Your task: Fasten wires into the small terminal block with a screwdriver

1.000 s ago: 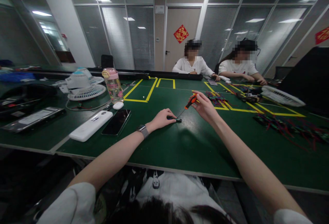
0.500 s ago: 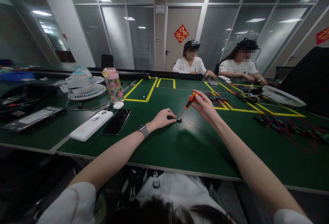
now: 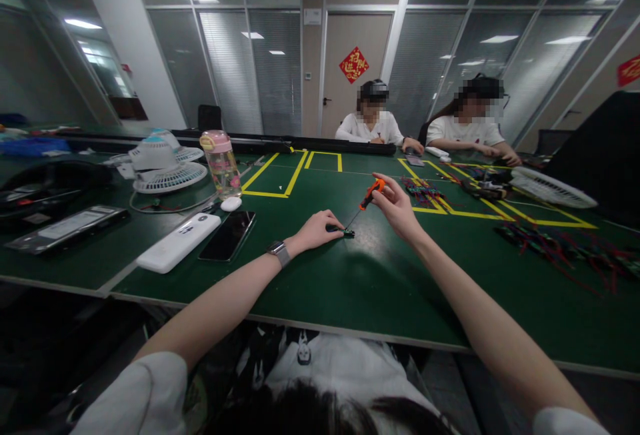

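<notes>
My right hand (image 3: 397, 206) is closed on the orange and black handle of a screwdriver (image 3: 370, 196). Its thin shaft slants down and left, and the tip meets or nearly meets a small dark green circuit board (image 3: 349, 233). With fingers and thumb pinched, my left hand (image 3: 320, 230) holds this board down on the green table (image 3: 320, 288). Most of the board's left end is hidden by the fingers. What lies exactly under the tip is too small to make out.
A black phone (image 3: 227, 236), a white power bank-like block (image 3: 179, 243), a pink-lidded bottle (image 3: 223, 165) and white fans (image 3: 167, 172) stand left. Wired boards (image 3: 565, 245) lie in a heap at right, another bunch (image 3: 424, 193) beyond my right hand. Two people sit across the table.
The screwdriver's handle appears slightly turned in my right hand, with the fingers shifted a little. My left hand and the board stay in place.
</notes>
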A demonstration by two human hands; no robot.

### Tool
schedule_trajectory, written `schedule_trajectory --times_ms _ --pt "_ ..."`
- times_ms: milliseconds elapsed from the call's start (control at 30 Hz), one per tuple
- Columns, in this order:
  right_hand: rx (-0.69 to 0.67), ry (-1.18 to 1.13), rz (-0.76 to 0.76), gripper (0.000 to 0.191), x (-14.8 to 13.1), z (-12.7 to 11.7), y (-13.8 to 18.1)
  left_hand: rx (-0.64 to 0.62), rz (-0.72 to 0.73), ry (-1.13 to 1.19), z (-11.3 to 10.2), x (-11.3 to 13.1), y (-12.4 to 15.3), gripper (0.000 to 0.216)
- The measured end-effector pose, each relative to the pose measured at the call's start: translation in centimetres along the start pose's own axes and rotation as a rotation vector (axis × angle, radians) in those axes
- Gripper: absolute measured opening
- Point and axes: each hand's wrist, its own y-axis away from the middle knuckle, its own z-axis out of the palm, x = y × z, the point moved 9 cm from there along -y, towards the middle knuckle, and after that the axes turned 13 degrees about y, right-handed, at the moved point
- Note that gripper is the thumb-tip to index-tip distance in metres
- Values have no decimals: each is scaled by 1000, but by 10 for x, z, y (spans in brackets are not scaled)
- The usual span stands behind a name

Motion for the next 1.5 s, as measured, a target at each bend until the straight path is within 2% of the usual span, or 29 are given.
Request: schedule_trajectory --times_ms 133,300,433,500,767,1200,1367,1433,1500 --pt "-35 -68 40 46 5 5 1 2 6 -11 -1 2 0 18" --pt "6 139 -31 55 -2 4 2 -1 10 -13 -1 4 1 18" --pt "20 218 -24 58 -2 4 3 8 14 -18 -1 5 2 24" --pt "27 222 -31 58 -2 3 4 17 22 -14 -1 6 2 26" --pt "18 193 -51 60 -2 6 4 31 36 -42 -2 11 0 12" --pt "129 225 -83 64 -7 -9 0 28 30 -31 -3 13 1 14" --pt "190 417 -138 62 -15 -17 3 14 16 -33 -3 12 1 15" --pt "147 565 -181 60 -17 -14 3 12 15 -41 -3 13 1 15" --pt "48 731 -217 56 -15 -5 4 16 13 -46 -4 13 1 13"
